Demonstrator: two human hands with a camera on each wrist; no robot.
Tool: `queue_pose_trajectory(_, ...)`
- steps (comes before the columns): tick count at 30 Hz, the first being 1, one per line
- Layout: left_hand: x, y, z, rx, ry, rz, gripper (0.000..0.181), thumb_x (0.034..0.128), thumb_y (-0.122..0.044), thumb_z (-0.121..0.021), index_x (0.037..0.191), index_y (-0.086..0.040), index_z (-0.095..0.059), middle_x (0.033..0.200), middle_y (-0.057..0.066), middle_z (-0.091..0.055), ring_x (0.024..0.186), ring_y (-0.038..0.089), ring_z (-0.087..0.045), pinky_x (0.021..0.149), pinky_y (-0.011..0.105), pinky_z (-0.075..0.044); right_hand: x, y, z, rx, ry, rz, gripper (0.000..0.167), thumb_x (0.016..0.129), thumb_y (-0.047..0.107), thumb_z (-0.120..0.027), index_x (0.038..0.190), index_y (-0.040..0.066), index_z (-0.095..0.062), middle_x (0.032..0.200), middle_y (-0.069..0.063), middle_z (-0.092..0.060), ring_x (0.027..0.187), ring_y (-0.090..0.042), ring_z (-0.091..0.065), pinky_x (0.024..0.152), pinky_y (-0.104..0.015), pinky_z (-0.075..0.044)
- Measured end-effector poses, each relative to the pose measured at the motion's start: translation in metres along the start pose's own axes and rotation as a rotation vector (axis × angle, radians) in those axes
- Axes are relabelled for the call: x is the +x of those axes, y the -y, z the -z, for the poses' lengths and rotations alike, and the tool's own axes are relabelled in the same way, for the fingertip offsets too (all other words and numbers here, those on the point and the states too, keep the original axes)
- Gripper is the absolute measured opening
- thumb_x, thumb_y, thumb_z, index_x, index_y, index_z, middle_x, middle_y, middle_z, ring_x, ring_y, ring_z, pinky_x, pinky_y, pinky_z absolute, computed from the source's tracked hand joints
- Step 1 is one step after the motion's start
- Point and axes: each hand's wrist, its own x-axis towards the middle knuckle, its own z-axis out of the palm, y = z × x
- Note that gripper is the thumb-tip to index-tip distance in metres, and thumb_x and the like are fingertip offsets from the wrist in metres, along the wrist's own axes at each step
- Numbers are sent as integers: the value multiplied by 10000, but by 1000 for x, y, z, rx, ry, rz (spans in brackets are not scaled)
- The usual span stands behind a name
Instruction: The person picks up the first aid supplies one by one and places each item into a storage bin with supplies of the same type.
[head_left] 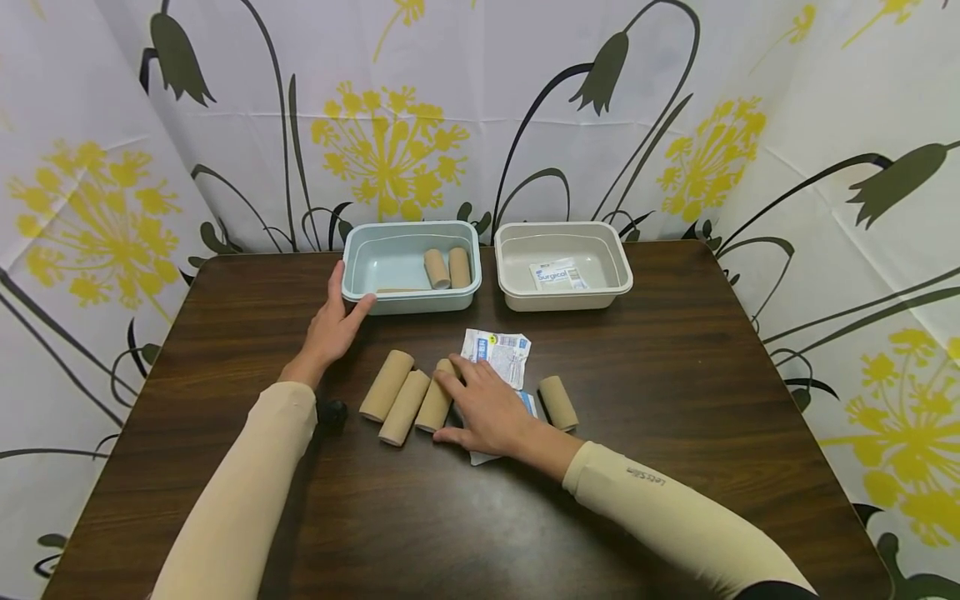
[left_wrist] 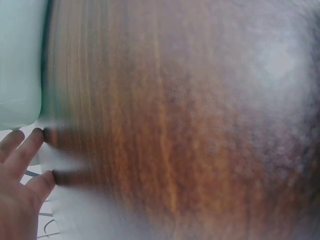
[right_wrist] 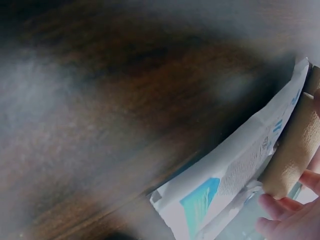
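Note:
My left hand [head_left: 330, 329] rests at the front left corner of a pale blue plastic bin [head_left: 412, 304], thumb at its front rim and fingers along its side. In the left wrist view, the fingers [left_wrist: 25, 152] look fairly straight beside the bin. My right hand [head_left: 491, 410] holds a brown cardboard tube [head_left: 437, 400] between fingers and thumb, the tube still low over the table. Two more tubes, one nearer [head_left: 405, 407] and one farther left [head_left: 387, 385], lie alongside. Under and behind the right hand are printed white packets [head_left: 502, 357], partly covered.
Inside the blue bin lie two upright-leaning tubes [head_left: 459, 267] and a thin brown edge. To its right a beige bin [head_left: 566, 300] contains a packet marked Surgical [head_left: 555, 275]. Another tube [head_left: 558, 403] lies right of the hand. A small black object [head_left: 332, 414] sits near the left wrist.

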Motion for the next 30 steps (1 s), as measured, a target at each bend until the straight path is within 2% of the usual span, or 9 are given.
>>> queue_pose_trajectory(8,1,0,0,2,-6,-13,841,962,-642,-420,1559,-375,109,1583,241,-188,1359,536,-286,1029,686,-221,0,0,6,29,-34,-6,847,810,648,-684,1439,149,-414,1474,-186,-368,1284,-331,-446,1099,-442,-305)
queue_pose_trajectory(13,0,0,0,3,2,-15,840,965,-640,-416,1560,-369,113,1581,249,-186,1359,540,-280,1029,688,-217,2,1,13,86,-63,-32,819,809,621,-706,1427,177,-404,1485,-154,-343,1195,-310,-493,1002,-433,-409)
queue_pose_trajectory(17,-1,0,0,2,8,-14,840,969,-632,-416,1559,-365,118,1579,253,-186,1362,538,-275,1031,689,-213,7,-1,21,149,-89,-39,815,808,616,-712,1425,176,-413,1485,-146,-340,1218,-304,-493,928,-432,-469)
queue_pose_trajectory(20,-2,0,0,4,6,-8,837,967,-637,-413,1555,-379,126,1578,254,-187,1363,539,-272,1032,688,-210,13,-4,28,187,-114,-43,826,805,623,-709,1429,164,-423,1482,-152,-344,1242,-310,-485,876,-429,-498)
queue_pose_trajectory(25,-1,1,1,9,-4,-7,834,963,-649,-405,1554,-386,121,1572,259,-200,1349,550,-285,1022,690,-218,30,-13,38,201,-165,-78,802,810,651,-681,1421,198,-429,1479,-142,-341,1164,-290,-530,806,-407,-514)
queue_pose_trajectory(30,0,1,-1,13,-4,-15,837,965,-645,-405,1558,-370,118,1575,255,-201,1350,540,-295,1023,685,-224,50,-26,45,232,-196,-143,822,803,649,-691,1438,201,-423,1471,-133,-350,1199,-273,-507,853,-428,-500)
